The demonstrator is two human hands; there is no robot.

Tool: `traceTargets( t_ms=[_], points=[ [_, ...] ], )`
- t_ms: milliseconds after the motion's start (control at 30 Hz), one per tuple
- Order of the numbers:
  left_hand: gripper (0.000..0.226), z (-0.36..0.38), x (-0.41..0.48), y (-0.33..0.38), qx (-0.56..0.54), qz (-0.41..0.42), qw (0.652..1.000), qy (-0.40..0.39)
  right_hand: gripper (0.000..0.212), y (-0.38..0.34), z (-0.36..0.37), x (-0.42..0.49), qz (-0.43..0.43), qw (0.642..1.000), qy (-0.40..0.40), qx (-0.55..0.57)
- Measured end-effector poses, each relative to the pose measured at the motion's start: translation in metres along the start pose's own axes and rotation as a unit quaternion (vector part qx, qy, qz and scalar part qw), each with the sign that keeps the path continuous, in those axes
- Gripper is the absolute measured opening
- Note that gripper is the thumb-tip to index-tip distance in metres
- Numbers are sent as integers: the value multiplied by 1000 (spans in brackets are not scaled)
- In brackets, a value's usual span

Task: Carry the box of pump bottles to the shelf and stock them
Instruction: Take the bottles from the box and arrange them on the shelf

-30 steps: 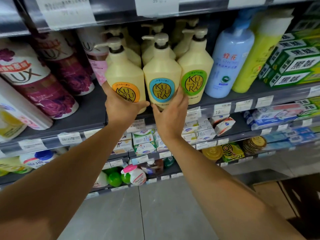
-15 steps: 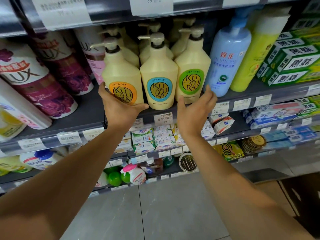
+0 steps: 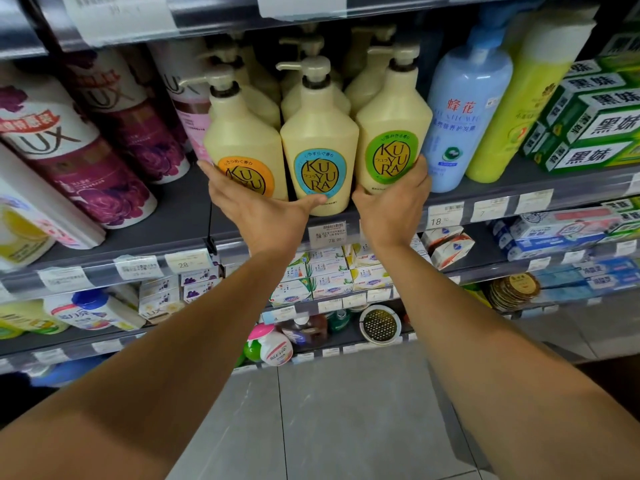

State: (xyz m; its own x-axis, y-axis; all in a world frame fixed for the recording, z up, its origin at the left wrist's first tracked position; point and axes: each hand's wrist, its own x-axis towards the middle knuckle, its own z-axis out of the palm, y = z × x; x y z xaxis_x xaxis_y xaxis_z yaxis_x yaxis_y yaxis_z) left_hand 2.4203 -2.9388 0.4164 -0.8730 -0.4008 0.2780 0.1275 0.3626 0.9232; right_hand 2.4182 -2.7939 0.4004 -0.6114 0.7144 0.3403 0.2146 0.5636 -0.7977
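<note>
Three cream pump bottles stand in a front row on the dark shelf (image 3: 166, 233), with more behind them. My left hand (image 3: 256, 209) wraps the base of the orange-label bottle (image 3: 242, 140), its thumb reaching in front of the blue-label bottle (image 3: 318, 143). My right hand (image 3: 391, 206) grips the lower part of the green-label bottle (image 3: 391, 123), fingers on its right side. The box is not in view.
Purple Lux refill packs (image 3: 86, 157) lie left of the bottles. A tall blue bottle (image 3: 464, 109), a yellow-green bottle (image 3: 519, 98) and green toothpaste boxes (image 3: 595, 123) stand to the right. Lower shelves hold soap boxes (image 3: 325, 271); grey floor tiles lie below.
My right hand left the blue-label bottle, moved right and now grips the green-label bottle. My left hand stayed on the orange-label bottle.
</note>
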Motion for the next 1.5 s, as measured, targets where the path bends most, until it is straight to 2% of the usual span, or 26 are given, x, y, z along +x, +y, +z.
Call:
traceTargets(
  t_ms=[300, 433, 633, 833, 900, 967, 1067, 1200, 1500],
  points=[
    [165, 10, 0, 4, 28, -9, 1000, 9, 102, 12, -9, 8, -28, 999, 5, -41],
    [166, 12, 1, 5, 28, -15, 999, 13, 111, 9, -8, 6, -26, 998, 1, -52],
    [168, 18, 0, 8, 46, -23, 998, 36, 109, 9, -4, 7, -15, 999, 2, -29],
    [167, 17, 2, 7, 47, -23, 998, 24, 111, 13, -10, 4, -31, 999, -14, -26],
    [163, 10, 1, 5, 47, -14, 999, 6, 104, 13, -20, -6, -60, 998, 0, -5],
    [154, -1, 1, 0, 31, 0, 999, -24, 86, 12, -30, -24, -108, 994, 2, 31],
    [139, -19, 10, -13, -2, -1, 999, -53, 74, 7, -29, -47, -133, 985, -85, 74],
    [126, -29, 20, -17, 36, -3, 998, -52, 89, -10, -8, -61, -121, 983, -126, 62],
    [126, -29, 21, -22, 33, 4, 999, -26, 114, -33, 18, -54, -84, 994, -65, -39]
  ],
)
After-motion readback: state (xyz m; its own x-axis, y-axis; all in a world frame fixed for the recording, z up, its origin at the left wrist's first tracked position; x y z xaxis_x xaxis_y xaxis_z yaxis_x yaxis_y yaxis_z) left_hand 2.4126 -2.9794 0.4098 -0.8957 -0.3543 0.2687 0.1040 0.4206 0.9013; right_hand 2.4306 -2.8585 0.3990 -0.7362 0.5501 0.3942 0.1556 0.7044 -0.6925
